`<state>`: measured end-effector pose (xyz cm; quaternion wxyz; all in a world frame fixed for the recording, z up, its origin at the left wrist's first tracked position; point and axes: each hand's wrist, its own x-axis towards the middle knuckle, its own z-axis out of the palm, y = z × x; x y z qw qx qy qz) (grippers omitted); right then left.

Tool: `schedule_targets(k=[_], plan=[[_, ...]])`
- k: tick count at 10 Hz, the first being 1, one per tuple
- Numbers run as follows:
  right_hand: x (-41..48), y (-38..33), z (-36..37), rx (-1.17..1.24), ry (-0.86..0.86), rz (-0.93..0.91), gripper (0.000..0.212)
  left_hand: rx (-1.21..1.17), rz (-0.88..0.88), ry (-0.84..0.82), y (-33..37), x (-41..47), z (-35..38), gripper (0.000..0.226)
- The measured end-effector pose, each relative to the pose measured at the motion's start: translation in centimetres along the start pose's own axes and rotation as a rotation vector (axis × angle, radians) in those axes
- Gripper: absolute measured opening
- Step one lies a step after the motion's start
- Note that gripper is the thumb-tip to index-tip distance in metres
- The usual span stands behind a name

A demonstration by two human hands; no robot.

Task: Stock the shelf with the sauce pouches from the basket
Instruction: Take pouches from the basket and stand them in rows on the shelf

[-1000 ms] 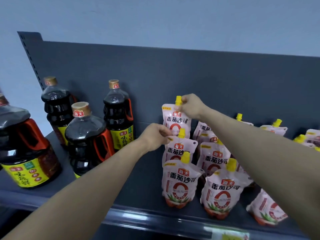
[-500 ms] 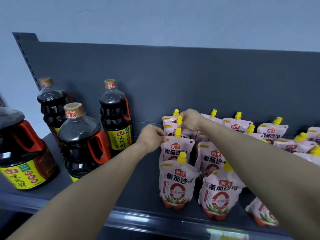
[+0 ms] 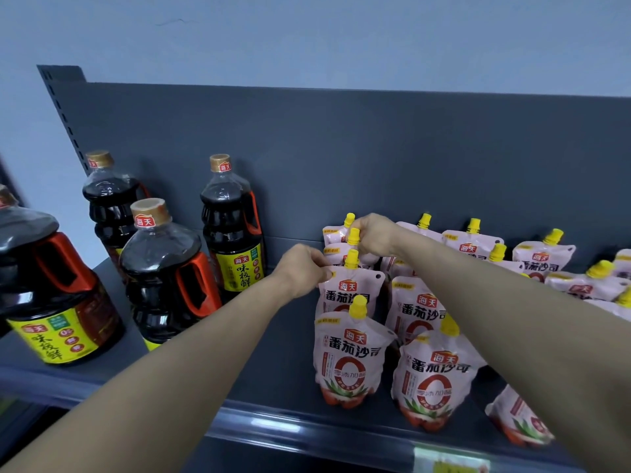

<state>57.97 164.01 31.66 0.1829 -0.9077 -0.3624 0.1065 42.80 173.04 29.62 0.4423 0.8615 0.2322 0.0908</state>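
Note:
Several pink sauce pouches with yellow caps stand in rows on the dark grey shelf (image 3: 273,329). In the left row, my left hand (image 3: 302,269) pinches the top left corner of the second pouch (image 3: 350,290) from the front. Behind it, my right hand (image 3: 374,235) grips the top of a pouch (image 3: 336,252) near its yellow cap, deep in the same row. The front pouch (image 3: 348,360) of that row stands upright and untouched. The basket is out of view.
Dark soy sauce bottles with red handles stand to the left: a tall one (image 3: 232,223), a wide one (image 3: 164,271), another behind (image 3: 109,199), and a big jug (image 3: 51,291). More pouches (image 3: 543,257) fill the right side. The shelf's back panel (image 3: 375,158) rises behind.
My right hand has lowered the pouch it held up down into the back of the left row. My left hand stayed on the second pouch's corner. The view shifted slightly.

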Motion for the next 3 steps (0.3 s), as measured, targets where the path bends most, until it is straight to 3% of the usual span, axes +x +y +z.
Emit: schedule_targets(k=[1, 2, 3], plan=[[-0.24, 0.0, -0.38, 0.051, -0.007, 0.0, 0.02, 0.001, 0.011, -0.009, 0.68, -0.04, -0.24, 0.023], [0.11, 0.59, -0.28, 0.069, -0.011, 0.006, 0.033, 0.005, 0.019, -0.018, 0.92, 0.21, -0.31, 0.027], [-0.41, 0.34, -0.93, 0.028, 0.037, 0.024, 0.028, 0.021, 0.036, -0.011, 1.38, 0.11, -0.54, 0.026]])
